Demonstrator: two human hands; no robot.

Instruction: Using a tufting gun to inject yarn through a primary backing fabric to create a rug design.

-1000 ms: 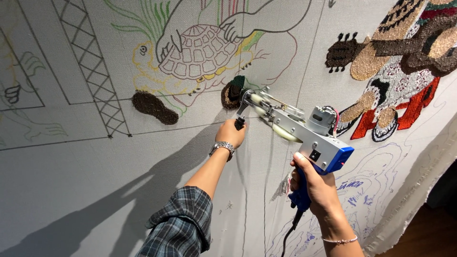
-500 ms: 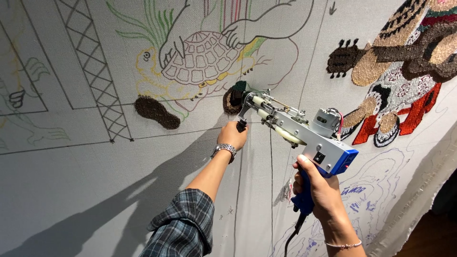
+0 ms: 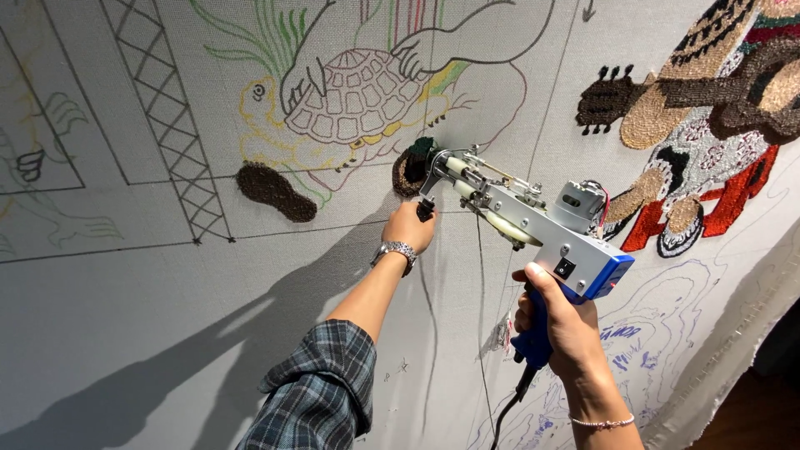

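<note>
Tufting gun (image 3: 533,225) is up against the stretched cloth (image 3: 125,317), nose pressed into a dark brown tufted patch (image 3: 410,171) just below the drawn turtle (image 3: 358,96). Right hand (image 3: 560,321) wraps tight round the blue rear grip, prob. to carry the weight & reach the trigger. Left hand (image 3: 410,225) is closed on the small black front handle, likely steering the tip. Cord (image 3: 507,412) hangs below. Another brown patch (image 3: 275,192) sits well to the left; finished guitar-player rug art (image 3: 708,125) to the right.

Sunlit pale backing cloth (image 3: 125,275) with hard shadows; dark wooden floor (image 3: 750,417) at lower right.
</note>
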